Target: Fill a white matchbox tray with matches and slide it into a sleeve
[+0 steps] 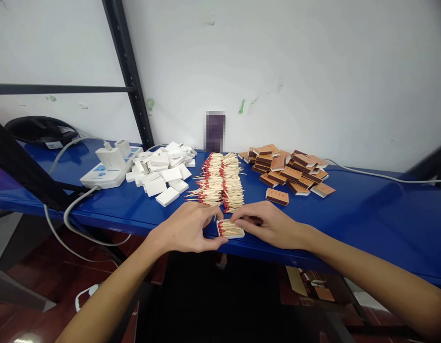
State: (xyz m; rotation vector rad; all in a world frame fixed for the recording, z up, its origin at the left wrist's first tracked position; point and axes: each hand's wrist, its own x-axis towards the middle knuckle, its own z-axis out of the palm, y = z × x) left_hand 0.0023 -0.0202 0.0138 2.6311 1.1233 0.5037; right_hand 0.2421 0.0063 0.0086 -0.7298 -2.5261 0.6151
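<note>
A small white matchbox tray (230, 230) filled with red-tipped matches lies at the front edge of the blue shelf (366, 214). My left hand (186, 227) grips the tray's left side, fingers curled, thumb under its near edge. My right hand (265, 222) pinches the tray's right and far side with closed fingers. Just behind the tray lies a big heap of loose matches (220, 181).
A pile of white inner trays (163, 171) sits left of the matches, beside a white power strip (107, 169) with plugged chargers and cables. Brown matchbox sleeves (290, 171) are heaped at the right. A black rack post (129, 71) rises at the back left. The white wall stands behind.
</note>
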